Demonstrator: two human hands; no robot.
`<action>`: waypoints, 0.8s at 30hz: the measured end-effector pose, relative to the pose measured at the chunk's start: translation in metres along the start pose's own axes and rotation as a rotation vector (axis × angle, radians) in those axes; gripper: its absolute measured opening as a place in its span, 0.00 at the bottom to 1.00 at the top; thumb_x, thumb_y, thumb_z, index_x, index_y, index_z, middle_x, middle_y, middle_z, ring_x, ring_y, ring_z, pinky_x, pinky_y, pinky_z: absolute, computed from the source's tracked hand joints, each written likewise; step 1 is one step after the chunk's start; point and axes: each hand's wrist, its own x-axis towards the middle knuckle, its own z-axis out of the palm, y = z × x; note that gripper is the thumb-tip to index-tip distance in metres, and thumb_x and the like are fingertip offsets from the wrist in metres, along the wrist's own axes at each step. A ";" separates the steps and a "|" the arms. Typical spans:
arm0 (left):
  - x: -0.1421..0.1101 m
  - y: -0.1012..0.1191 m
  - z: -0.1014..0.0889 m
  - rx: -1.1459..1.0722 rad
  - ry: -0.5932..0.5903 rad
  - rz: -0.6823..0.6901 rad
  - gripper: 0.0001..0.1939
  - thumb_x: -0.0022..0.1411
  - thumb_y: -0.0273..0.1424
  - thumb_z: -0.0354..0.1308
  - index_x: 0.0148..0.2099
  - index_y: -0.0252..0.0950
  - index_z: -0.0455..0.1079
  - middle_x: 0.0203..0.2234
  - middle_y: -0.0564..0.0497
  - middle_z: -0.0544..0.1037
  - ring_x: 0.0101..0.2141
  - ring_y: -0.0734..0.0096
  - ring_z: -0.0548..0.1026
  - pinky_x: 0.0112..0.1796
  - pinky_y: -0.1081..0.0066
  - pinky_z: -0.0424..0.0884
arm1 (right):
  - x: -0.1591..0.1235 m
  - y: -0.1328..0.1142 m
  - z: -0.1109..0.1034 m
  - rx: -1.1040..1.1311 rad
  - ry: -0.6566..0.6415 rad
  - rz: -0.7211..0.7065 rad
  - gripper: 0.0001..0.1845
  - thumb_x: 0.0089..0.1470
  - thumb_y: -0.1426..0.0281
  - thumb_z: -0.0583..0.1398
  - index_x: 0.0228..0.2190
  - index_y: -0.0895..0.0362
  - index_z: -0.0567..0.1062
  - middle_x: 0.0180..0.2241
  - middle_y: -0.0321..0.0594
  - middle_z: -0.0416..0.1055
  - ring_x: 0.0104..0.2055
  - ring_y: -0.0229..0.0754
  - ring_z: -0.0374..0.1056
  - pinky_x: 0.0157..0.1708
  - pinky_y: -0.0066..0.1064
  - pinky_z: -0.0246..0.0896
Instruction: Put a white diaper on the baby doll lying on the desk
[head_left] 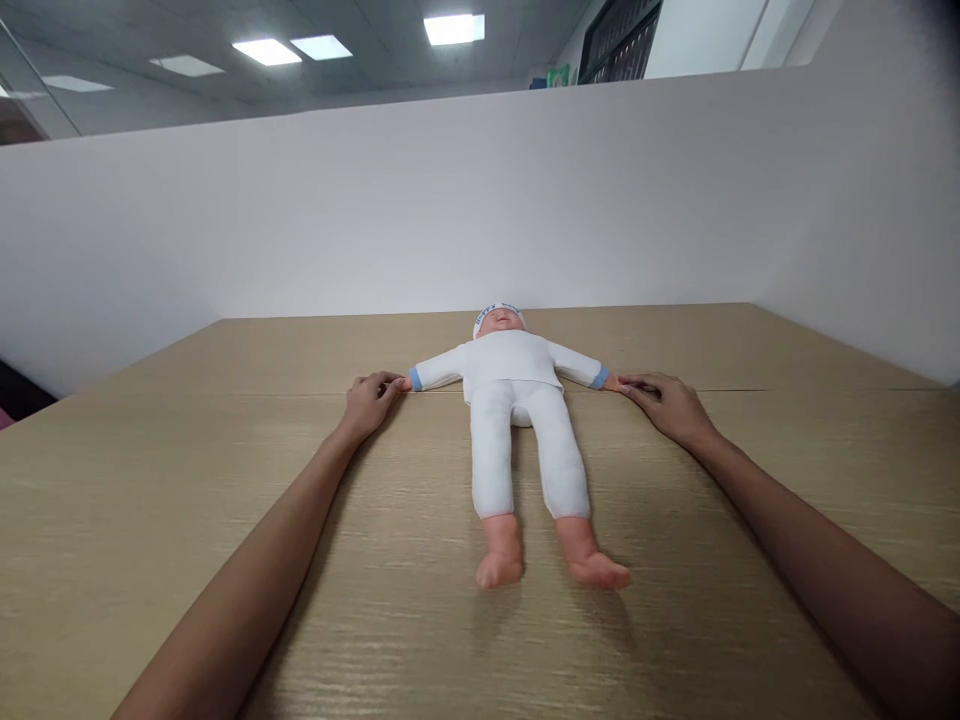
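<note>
A baby doll lies on its back on the wooden table, its head away from me and its bare feet toward me. It wears a white long-sleeved top with blue cuffs, white trousers and a white cap with blue lettering. Both doll arms are stretched out sideways. My left hand pinches the doll's hand on the left, just past the blue cuff. On the other side, the fingers of my right hand are closed on the doll's other hand. Both my forearms rest low along the table.
The light wooden table has a seam running across it near the doll's arms. A white wall rises behind the table and along its right side. Beyond the wall's top edge are ceiling lights.
</note>
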 end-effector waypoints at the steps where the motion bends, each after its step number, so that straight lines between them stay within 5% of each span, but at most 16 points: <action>1: 0.000 -0.002 -0.001 -0.003 -0.010 0.013 0.27 0.74 0.52 0.49 0.53 0.42 0.82 0.51 0.46 0.85 0.50 0.51 0.76 0.57 0.54 0.68 | 0.000 0.000 -0.002 0.004 -0.010 -0.011 0.25 0.65 0.47 0.61 0.48 0.51 0.86 0.52 0.44 0.82 0.55 0.59 0.77 0.58 0.53 0.72; 19: 0.000 -0.002 -0.001 0.003 0.000 0.067 0.29 0.66 0.55 0.58 0.52 0.37 0.81 0.48 0.39 0.84 0.49 0.49 0.76 0.59 0.53 0.68 | 0.005 0.004 -0.002 -0.039 -0.020 -0.089 0.25 0.67 0.49 0.58 0.49 0.52 0.85 0.51 0.46 0.82 0.54 0.59 0.76 0.56 0.54 0.69; 24: -0.003 0.006 -0.010 -0.127 -0.061 -0.018 0.33 0.71 0.58 0.50 0.51 0.36 0.81 0.48 0.42 0.86 0.46 0.55 0.80 0.51 0.61 0.75 | 0.005 0.005 -0.001 -0.050 -0.025 -0.094 0.25 0.67 0.50 0.58 0.50 0.53 0.85 0.51 0.47 0.82 0.54 0.59 0.76 0.56 0.55 0.69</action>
